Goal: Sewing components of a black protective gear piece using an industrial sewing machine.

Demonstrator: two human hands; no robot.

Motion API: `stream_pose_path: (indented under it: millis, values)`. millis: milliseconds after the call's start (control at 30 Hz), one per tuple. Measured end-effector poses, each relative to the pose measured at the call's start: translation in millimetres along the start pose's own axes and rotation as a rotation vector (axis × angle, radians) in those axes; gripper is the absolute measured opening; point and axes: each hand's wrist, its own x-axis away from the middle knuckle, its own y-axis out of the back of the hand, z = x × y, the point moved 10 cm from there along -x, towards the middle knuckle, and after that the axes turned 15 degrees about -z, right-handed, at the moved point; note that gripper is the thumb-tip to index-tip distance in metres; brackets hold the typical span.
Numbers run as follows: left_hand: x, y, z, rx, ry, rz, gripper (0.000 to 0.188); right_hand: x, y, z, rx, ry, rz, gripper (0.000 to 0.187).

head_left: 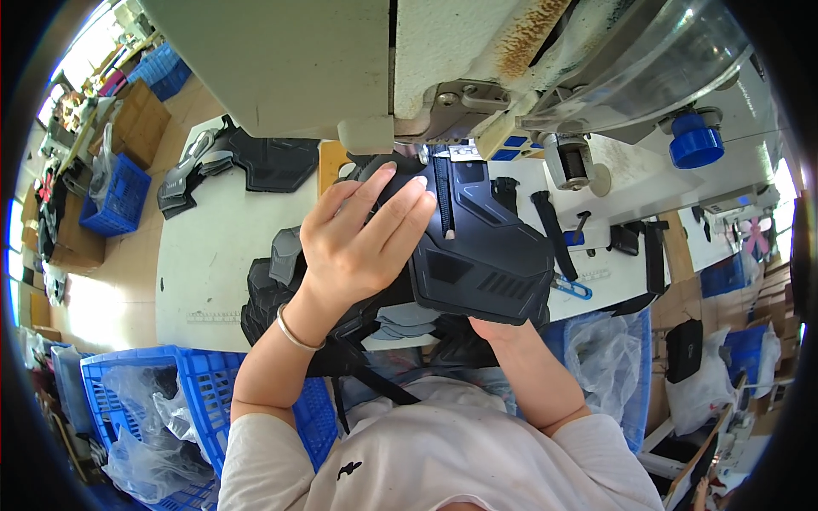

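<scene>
A black moulded panel (pixel 490 247) with ridges and angular recesses lies under the head of a sewing machine (pixel 460 102). A narrow dark zipper or strap (pixel 443 192) runs along it toward the needle area. My left hand (pixel 362 234) rests palm down on the panel's left side, fingers stretched out and slightly apart, their tips close to the machine's foot. My right hand (pixel 497 329) is beneath the panel's near edge; only its wrist side shows and its fingers are hidden. More black and grey moulded pieces (pixel 285 260) are piled beside and below my left forearm.
Another black panel (pixel 277 162) lies at the far left of the white table (pixel 200 272). Right of the work are black straps (pixel 554 234) and a blue-handled tool (pixel 573 288). Blue crates (pixel 183 358) with clear plastic bags stand at the table's near side.
</scene>
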Motion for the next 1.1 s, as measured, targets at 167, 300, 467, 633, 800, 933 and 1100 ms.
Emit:
stream_pose_path:
  millis: [167,300,467,633,800,933,1100]
  values:
    - [0,-5,4,0.009,0.014,0.008,0.014,-11,-4,5,0.176,-0.013,0.025,0.040]
    - [4,-9,7,0.017,0.007,-0.010,0.016,-10,-6,5,0.311,-0.025,0.047,0.038]
    - [0,-7,4,0.039,0.043,0.019,0.019,-12,-6,5,0.472,-0.039,0.063,0.037]
    - [9,8,-8,-0.120,0.101,0.033,0.028,-8,-2,8,0.626,-0.047,0.077,0.035]
    - [19,3,2,0.156,0.226,-0.010,0.033,-9,-4,6,0.780,-0.060,0.095,0.033]
    - [20,-3,4,0.179,0.297,-0.010,0.031,1,-1,8,0.901,-0.051,0.103,0.032]
    - [29,-1,8,0.110,0.293,0.024,0.030,60,11,79,0.891,0.076,0.536,0.021]
